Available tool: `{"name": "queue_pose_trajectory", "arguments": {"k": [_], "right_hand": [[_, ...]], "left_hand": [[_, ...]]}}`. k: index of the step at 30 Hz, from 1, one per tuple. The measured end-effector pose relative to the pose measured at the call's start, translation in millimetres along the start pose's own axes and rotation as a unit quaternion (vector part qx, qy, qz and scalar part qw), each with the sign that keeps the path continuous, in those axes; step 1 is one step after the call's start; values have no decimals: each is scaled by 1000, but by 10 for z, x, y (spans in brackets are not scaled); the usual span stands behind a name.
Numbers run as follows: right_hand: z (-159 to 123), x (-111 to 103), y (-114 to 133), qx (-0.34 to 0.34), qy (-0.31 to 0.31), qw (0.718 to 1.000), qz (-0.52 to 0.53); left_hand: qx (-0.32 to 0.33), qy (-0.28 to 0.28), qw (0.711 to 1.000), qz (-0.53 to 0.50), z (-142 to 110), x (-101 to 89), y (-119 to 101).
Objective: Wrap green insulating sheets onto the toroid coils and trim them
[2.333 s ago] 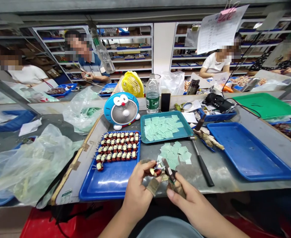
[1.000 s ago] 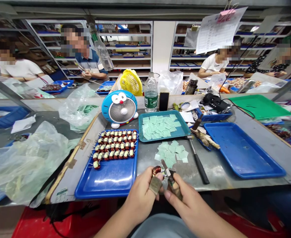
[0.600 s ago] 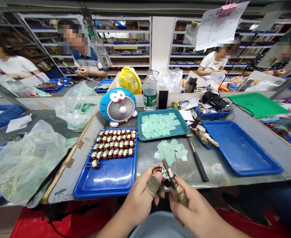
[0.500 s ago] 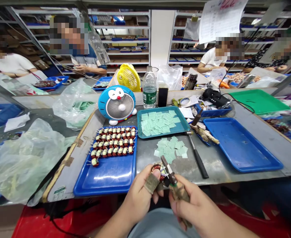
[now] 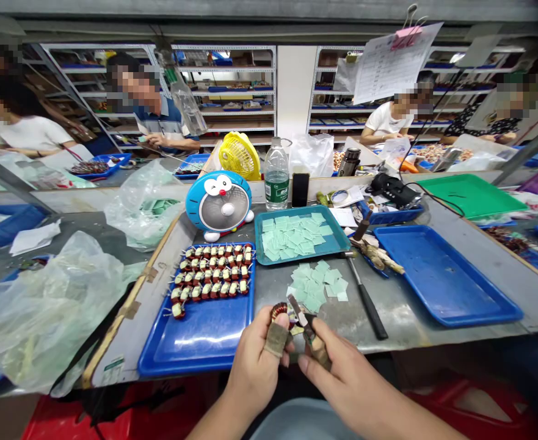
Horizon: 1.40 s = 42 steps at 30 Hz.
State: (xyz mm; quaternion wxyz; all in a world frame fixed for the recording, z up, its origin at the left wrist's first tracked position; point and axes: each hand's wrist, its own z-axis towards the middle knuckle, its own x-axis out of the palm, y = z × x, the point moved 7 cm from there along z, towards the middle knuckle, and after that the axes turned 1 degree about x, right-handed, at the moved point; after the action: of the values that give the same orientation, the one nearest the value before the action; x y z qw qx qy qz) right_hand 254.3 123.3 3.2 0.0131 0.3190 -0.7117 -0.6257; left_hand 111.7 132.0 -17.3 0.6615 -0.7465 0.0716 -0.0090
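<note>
My left hand [image 5: 256,354] is closed around a toroidal coil [image 5: 278,310] wound with copper-coloured wire, with a cloth wrap [image 5: 276,340] on its thumb. My right hand [image 5: 342,366] grips a pair of pliers [image 5: 298,311], whose dark jaws reach up beside the coil. Part of the coil is hidden by my fingers and the pliers. Ahead of both hands lies a loose pile of pale green squares [image 5: 317,284]. To the left, a blue tray [image 5: 195,348] carries rows of finished-looking coils [image 5: 211,272] with cream-coloured blocks in them.
A teal tray [image 5: 342,241] of green squares sits behind the pile. A hammer [image 5: 367,299] lies right of it, beside another blue tray [image 5: 452,275]. A cartoon fan [image 5: 220,205] and water bottle [image 5: 276,174] stand at the back. Several people sit beyond the partition.
The view has tilted up, so the bench sits slightly lower in the picture. Both hands stay close together; the right hand and pliers have shifted slightly left, closer to the coil.
</note>
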Motion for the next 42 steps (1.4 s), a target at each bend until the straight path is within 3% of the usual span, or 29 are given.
{"name": "queue_pose_trajectory", "arguments": {"k": [10, 17, 20, 26, 33, 37, 42], "right_hand": [[71, 82, -127, 10, -63, 992, -109], [11, 136, -132, -18, -25, 999, -44], [-46, 160, -134, -19, -9, 1000, 10], [-58, 172, 77, 36, 77, 982, 166], [43, 160, 5, 53, 57, 993, 88], [86, 155, -11, 43, 40, 997, 60], [123, 91, 14, 20, 11, 1000, -6]], "left_hand": [[-8, -50, 997, 51, -47, -9, -47], [-1, -28, 998, 64, -56, -51, -74], [-19, 9, 999, 24, -91, 2, -16], [-50, 58, 994, -73, -87, -26, 109], [-36, 88, 993, -65, 55, -227, -99], [-19, 91, 995, -40, 84, -202, -128], [-11, 36, 999, 5, 64, -162, -33]]}}
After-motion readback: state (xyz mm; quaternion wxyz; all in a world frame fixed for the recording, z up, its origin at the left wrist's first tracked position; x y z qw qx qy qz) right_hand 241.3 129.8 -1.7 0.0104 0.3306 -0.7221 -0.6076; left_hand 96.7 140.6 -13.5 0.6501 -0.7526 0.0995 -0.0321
